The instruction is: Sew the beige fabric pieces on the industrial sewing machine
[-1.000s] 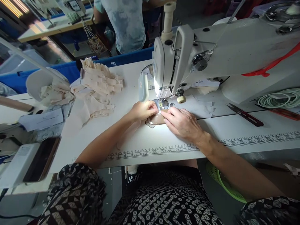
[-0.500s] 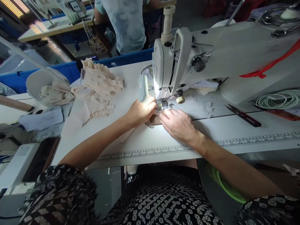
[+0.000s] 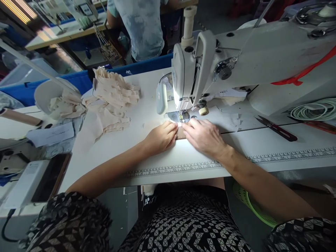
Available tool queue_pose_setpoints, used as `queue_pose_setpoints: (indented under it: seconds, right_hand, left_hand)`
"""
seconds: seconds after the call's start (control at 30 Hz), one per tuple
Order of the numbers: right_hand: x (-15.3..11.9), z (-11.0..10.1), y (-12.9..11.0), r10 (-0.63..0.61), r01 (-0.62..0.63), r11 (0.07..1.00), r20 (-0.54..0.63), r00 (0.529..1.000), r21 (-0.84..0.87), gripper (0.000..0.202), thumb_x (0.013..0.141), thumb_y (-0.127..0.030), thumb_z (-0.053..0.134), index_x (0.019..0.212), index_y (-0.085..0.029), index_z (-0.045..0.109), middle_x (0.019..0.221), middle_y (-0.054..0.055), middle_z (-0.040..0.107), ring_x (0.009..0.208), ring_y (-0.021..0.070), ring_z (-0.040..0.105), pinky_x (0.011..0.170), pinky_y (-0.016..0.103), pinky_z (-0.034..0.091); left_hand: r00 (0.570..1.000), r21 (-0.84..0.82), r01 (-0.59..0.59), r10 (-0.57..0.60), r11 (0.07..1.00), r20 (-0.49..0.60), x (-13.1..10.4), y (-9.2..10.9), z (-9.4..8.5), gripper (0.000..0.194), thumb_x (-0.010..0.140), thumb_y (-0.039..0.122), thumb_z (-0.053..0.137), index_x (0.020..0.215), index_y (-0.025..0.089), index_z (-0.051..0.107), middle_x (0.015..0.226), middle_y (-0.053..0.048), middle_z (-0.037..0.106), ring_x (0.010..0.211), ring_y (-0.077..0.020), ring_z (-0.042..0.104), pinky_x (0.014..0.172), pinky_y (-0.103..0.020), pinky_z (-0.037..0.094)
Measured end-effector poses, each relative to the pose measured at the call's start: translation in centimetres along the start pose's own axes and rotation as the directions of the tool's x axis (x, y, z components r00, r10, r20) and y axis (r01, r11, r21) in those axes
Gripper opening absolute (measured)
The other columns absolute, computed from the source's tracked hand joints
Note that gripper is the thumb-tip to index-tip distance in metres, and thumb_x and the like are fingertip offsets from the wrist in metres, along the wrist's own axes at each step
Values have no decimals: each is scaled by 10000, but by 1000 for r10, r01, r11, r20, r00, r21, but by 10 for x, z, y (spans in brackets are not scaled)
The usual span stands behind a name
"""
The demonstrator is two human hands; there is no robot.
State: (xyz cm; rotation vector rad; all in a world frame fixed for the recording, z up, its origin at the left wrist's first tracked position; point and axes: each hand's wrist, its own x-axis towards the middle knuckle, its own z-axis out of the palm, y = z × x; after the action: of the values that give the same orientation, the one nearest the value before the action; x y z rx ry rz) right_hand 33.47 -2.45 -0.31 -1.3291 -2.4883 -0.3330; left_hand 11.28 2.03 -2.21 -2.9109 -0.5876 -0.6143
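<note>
A small brown piece of material (image 3: 181, 133) with a pale strip along its far edge lies just in front of the sewing machine's (image 3: 180, 78) needle area. My left hand (image 3: 163, 136) has its fingers closed on the piece's left end. At the right end, my right hand (image 3: 203, 134) pinches it, fingertips close to the other hand's. The presser foot (image 3: 181, 115) stands right beyond my fingertips, lit by the machine lamp. Part of the piece is hidden under both hands.
Cream fabric pieces (image 3: 115, 91) are heaped at the left. Thread snips (image 3: 277, 128) and coiled pale cord (image 3: 315, 110) lie at the right. A printed ruler (image 3: 183, 168) runs along the table's front edge. A green basket (image 3: 252, 206) is below; a person (image 3: 143, 28) sits beyond.
Both hands have drawn slightly toward me with the brown piece, off the needle area. The metal plate left of the presser foot is now uncovered. My left hand has lowered.
</note>
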Motion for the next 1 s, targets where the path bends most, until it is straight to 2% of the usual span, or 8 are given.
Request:
queue_pose_setpoints:
  seconds: [0.13,0.27,0.5,0.63,0.73,0.83,0.93,1.0]
  right_hand:
    - [-1,-1,16,101,-100,995,-46,994,27,413,1061,-201,377,1009,-151,784,871,103,705,727,203,534,711,364,369]
    - [-4,1,27,111,-111,994,-41,993,-8,403,1065,-223,389,1032,-155,784,884,102,710,728,201,548,731,367,388]
    - [-7,3,27,109,-109,994,-9,994,-2,384,1070,-235,406,990,-198,780,879,81,703,748,207,569,748,365,406]
    - [-8,6,26,154,-152,985,-19,988,86,339,1058,-246,443,982,-197,769,914,85,724,779,209,591,763,361,427]
    - [-2,13,30,297,-286,932,-18,955,221,337,1073,-292,438,969,-209,748,936,86,726,832,222,640,755,352,452]
    - [9,18,38,430,-408,842,20,903,354,401,1095,-373,396,874,-220,693,816,74,699,771,224,648,708,348,456]
    - [17,18,45,467,-449,790,64,882,418,427,1090,-410,389,766,-244,612,677,47,645,684,208,620,702,345,459]
    - [18,15,45,477,-457,785,63,876,419,422,1084,-427,402,747,-250,584,653,41,631,673,204,614,707,342,454]
  left_hand:
    - [996,18,76,-77,997,47,9,2,5,412,1078,186,347,1186,8,703,1144,-225,726,1017,-291,700,885,-443,640]
    - [992,54,104,-108,993,58,15,-2,15,397,1082,203,336,1160,59,698,1149,-196,717,1019,-286,674,883,-430,626]
    - [986,-13,162,-161,987,52,16,-5,24,342,1084,244,374,1175,108,674,1153,-176,699,1035,-283,668,896,-428,603]
    - [979,-80,200,-195,977,66,15,-3,23,360,1084,263,359,1201,125,670,1166,-179,695,1074,-300,660,902,-454,595]
    - [982,-68,183,-179,981,65,16,-3,21,372,1078,268,344,1157,147,687,1112,-161,702,1047,-300,660,880,-445,594]
    - [985,-53,163,-160,985,69,19,-4,19,381,1071,268,329,1116,171,695,1068,-145,705,1013,-304,658,865,-450,597]
    - [982,-78,175,-167,982,91,21,-5,19,394,1066,274,317,1084,183,700,1041,-155,701,1011,-326,652,884,-489,592]
    - [980,-96,188,-179,977,91,21,-5,19,386,1067,281,321,1078,192,697,1039,-153,697,1021,-329,650,894,-494,586]
